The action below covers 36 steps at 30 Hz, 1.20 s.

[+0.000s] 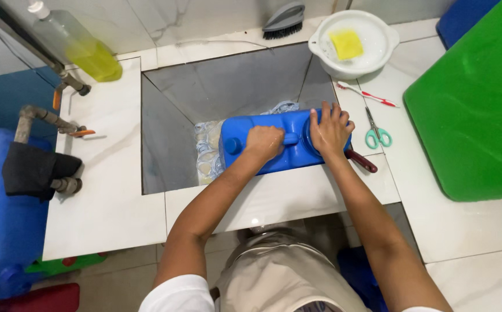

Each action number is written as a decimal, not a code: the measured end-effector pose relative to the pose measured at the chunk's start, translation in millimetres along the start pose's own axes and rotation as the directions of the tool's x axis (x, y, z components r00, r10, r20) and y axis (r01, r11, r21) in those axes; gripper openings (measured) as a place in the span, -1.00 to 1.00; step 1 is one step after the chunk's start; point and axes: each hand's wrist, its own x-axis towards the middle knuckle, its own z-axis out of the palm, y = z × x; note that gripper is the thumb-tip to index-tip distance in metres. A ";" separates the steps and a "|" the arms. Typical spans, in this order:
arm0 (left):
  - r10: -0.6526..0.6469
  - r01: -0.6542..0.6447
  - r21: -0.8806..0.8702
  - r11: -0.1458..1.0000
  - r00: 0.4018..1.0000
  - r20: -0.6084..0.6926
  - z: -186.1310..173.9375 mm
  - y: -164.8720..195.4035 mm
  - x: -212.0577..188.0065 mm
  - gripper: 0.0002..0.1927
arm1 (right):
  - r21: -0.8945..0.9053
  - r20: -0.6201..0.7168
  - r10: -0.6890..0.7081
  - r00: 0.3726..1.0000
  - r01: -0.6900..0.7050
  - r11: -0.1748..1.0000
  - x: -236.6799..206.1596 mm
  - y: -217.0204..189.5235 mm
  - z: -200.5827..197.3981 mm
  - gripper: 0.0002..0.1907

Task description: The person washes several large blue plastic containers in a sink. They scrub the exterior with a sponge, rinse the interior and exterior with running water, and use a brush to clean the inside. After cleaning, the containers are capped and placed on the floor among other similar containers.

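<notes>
A blue plastic jerrycan [274,144] is laid on its side inside the square tiled sink [228,86], against the sink's near edge; its built-in handle faces up and its capped spout points towards the sink's left wall. The left hand [264,143] is clenched around that handle, knuckles up; the right hand [330,130] is spread flat, fingers extended, and pressed on the jerrycan's right end, so nothing is gripped by it. Beneath and to the left of the jerrycan, crumpled clear plastic [207,153] is seen on the sink floor; a dark red handle [362,161] sticks out from under the jerrycan's right end onto the white tiled surface [112,202]; what it belongs to cannot be told.

Just right of the sink, teal-handled scissors [377,134] are laid on the surface, with a red and white toothbrush [367,94] just beyond them; at the sink's far right corner a white bowl [327,55] is placed, holding a yellow sponge [346,44]. Behind the sink's far edge a grey brush [285,20] is set; at the far left corner a clear bottle of yellow liquid [77,43] is tilted beside a pipe. Well right of the sink, a green board [476,110] is seen; well left of it, a large blue container [2,231] draped with a black cloth [34,169].
</notes>
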 end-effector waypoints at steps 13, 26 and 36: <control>-0.398 0.354 -0.186 0.917 0.848 -0.349 -124.0 -54.6 -100.5 -0.75 | 0.814 -0.378 -0.030 0.925 0.348 0.466 42.3 -110.8 -31.0 -0.62; -0.841 0.294 -0.789 0.539 0.238 -0.486 -253.5 -121.6 -436.9 -0.75 | 0.597 -0.677 -0.577 0.457 0.800 -0.067 -164.7 -423.5 -173.0 -0.59; -0.909 0.478 -0.801 0.361 -0.013 -0.417 -247.9 -40.7 -843.3 -0.72 | 0.873 -0.391 -0.912 -0.121 -0.364 -0.326 -364.6 -706.0 -167.5 -0.55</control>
